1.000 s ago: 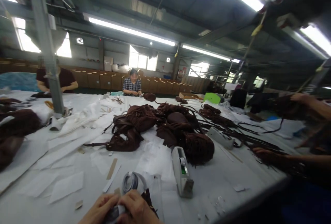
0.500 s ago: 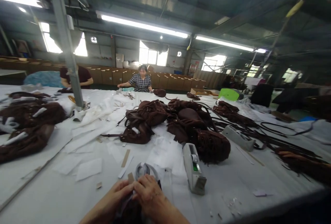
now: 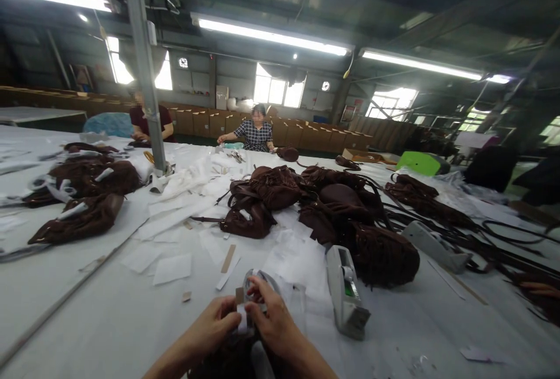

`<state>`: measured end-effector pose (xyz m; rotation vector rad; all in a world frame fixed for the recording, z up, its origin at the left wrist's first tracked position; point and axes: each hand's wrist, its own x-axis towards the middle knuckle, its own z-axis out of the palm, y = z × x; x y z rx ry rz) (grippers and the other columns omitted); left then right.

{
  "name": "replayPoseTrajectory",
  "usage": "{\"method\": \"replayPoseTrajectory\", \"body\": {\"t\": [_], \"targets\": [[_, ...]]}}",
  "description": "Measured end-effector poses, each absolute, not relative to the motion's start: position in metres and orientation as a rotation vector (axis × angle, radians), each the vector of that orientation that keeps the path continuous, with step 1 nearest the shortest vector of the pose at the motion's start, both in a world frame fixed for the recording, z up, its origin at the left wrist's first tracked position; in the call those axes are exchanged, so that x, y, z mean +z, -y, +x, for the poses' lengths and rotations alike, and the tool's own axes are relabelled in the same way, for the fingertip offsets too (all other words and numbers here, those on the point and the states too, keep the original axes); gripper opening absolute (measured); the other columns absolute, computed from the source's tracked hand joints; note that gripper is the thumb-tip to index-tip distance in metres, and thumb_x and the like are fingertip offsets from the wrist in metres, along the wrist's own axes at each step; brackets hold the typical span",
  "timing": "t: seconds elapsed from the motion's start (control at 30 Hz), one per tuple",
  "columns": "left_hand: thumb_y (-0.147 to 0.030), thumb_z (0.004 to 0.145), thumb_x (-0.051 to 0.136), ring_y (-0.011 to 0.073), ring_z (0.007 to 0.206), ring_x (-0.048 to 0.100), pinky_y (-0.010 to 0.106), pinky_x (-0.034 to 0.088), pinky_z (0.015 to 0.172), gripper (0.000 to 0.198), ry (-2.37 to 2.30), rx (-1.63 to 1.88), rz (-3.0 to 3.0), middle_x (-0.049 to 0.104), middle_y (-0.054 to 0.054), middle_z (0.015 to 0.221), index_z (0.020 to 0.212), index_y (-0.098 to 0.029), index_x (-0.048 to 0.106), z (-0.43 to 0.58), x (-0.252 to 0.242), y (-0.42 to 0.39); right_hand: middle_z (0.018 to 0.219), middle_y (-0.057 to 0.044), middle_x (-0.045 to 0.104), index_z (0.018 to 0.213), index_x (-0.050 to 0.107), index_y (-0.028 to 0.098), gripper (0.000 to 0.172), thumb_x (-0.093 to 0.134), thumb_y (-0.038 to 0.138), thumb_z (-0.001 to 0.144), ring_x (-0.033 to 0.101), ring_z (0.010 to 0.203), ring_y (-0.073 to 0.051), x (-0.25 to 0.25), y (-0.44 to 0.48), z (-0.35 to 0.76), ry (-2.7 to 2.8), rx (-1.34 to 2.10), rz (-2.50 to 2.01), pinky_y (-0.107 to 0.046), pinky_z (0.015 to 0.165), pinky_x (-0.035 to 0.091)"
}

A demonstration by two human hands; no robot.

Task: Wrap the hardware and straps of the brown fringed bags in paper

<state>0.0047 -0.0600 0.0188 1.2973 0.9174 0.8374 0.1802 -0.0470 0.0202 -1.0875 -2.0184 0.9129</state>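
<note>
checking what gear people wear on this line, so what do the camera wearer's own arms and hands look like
The left hand and the right hand are ungloved, with fingers uncovered. The left forearm and right forearm are bare as far as they show, with no sleeve in view. No watch or bracelet shows; a small ring would be hard to make out.

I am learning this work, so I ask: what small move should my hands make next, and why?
Perhaps press the white strip gently with the right hand: it is spread open close beside the strip, while the left hand seems to steady the other side. The brown article lies just below.
</note>
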Motion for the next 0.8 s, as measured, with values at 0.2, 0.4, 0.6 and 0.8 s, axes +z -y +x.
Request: {"method": "replayPoseTrajectory", "body": {"t": [0.2,0.4,0.6,0.8], "targets": [[-0.029,0.072,0.054,0.0133,0.062,0.043,0.023,0.034,0.058,0.015,-1.076,0.841,1.338,0.049,-0.004,0.062,0.070,-0.015,0.058,0.005,0.006,0.057,0.071,0.002,0.069,0.075,0.071,0.021,0.015,0.061,0.010,0.076,0.063,0.071,-0.015,0.038,0.038,0.171,2.028,0.984,-1.151,-0.024,0.066,0.045],[-0.033,0.072,0.060,0.0123,0.059,0.045,0.022,0.034,0.055,0.019,-1.022,0.882,1.185,0.053,-0.003,0.063,0.072,-0.014,0.060,0.003,0.009,0.058,0.084,-0.002,0.069,0.096,0.067,0.020,0.017,0.062,0.016,0.080,0.062,0.075,-0.016,0.043,0.039,0.175,1.958,0.777,-1.210,-0.027,0.071,0.047],[-0.038,0.070,0.068,0.0147,0.067,0.051,0.023,0.039,0.063,0.025,-0.916,0.931,1.094,0.059,0.001,0.069,0.075,-0.014,0.065,0.005,0.017,0.062,0.107,-0.003,0.066,0.115,0.061,0.026,0.040,0.068,0.013,0.078,0.058,0.099,-0.022,0.027,0.057,0.180,2.376,0.585,-1.081,-0.038,0.090,0.041],[-0.052,0.069,0.065,0.0131,0.063,0.049,0.023,0.036,0.059,0.041,-1.007,0.926,0.900,0.057,0.001,0.070,0.081,-0.014,0.061,0.002,-0.008,0.061,0.108,-0.004,0.063,0.114,0.059,0.023,0.033,0.062,0.013,0.083,0.055,0.103,-0.021,0.018,0.064,0.176,2.383,0.634,-1.087,-0.036,0.093,0.041]]}}
